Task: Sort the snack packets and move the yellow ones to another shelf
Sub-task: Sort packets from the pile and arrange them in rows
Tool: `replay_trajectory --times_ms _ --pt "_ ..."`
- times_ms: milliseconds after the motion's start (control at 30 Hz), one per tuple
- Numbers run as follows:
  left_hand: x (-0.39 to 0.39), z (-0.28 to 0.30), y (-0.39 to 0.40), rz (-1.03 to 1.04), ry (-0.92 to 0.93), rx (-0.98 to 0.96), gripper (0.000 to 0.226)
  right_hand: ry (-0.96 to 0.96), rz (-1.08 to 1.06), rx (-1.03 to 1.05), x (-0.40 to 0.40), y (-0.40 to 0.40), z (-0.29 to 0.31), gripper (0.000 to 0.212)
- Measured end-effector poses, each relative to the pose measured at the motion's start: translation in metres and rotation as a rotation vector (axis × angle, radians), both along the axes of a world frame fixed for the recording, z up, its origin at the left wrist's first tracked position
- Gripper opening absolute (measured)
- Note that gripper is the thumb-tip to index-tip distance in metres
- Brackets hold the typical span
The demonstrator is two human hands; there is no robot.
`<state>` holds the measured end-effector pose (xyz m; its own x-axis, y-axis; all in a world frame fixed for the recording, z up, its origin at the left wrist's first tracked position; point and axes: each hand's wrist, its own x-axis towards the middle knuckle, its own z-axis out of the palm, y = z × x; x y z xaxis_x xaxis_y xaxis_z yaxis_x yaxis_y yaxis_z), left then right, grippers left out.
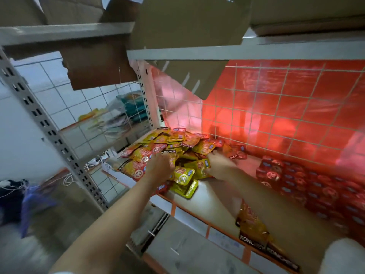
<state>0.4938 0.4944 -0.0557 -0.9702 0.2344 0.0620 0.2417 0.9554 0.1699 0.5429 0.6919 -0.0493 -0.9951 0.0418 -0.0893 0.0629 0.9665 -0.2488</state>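
Digging into the mixed packet pile (173, 147) on the shelf (207, 196), left hand (160, 168) gripping a yellow packet (168, 155), right hand (219, 165) pinching another yellow packet (199, 168), fingertips partly buried, red packets (316, 186) blurry at right.

hands (189, 167) in packet pile (169, 143) (mixed colours)

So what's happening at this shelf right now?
A person is sorting a mixed pile of snack packets on a white shelf. The left hand grips a yellow packet; the right hand reaches into the pile, pinching another yellow one. Red packets lie grouped to the right.
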Motion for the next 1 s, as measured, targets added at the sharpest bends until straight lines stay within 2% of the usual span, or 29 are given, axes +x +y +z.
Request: replay_trajectory --times_ms 200,300,433,500,567,733,867,1000 --pt "-0.023 -0.005 -0.007 -0.013 -0.070 -0.001 0.060 -0.073 -0.107 -0.100 -0.011 -0.004 0.001 0.064" --pt "-0.030 -0.007 -0.009 -0.002 -0.089 0.021 0.073 -0.097 -0.147 -0.182 -0.008 -0.004 0.003 0.062" --pt "-0.039 -0.003 -0.011 0.024 -0.218 0.152 0.078 -0.042 -0.213 -0.317 -0.004 -0.002 0.005 0.056" --pt "-0.043 -0.004 -0.011 0.021 -0.248 0.239 0.077 -0.010 -0.243 -0.349 -0.002 0.002 0.010 0.055" --pt "-0.048 -0.006 -0.012 0.014 -0.243 0.356 0.080 0.033 -0.265 -0.407 0.002 0.006 0.015 0.045" --pt "-0.047 0.005 -0.008 -0.015 -0.299 0.698 0.056 0.142 -0.416 -0.907 0.013 0.014 0.019 0.014" --pt "-0.033 0.028 0.000 -0.061 -0.261 0.852 0.015 0.283 -0.522 -1.171 0.026 0.017 0.020 0.011" --pt "-0.004 0.038 0.008 -0.055 -0.475 1.201 0.014 0.301 -0.645 -1.572 0.037 0.017 0.020 0.003"
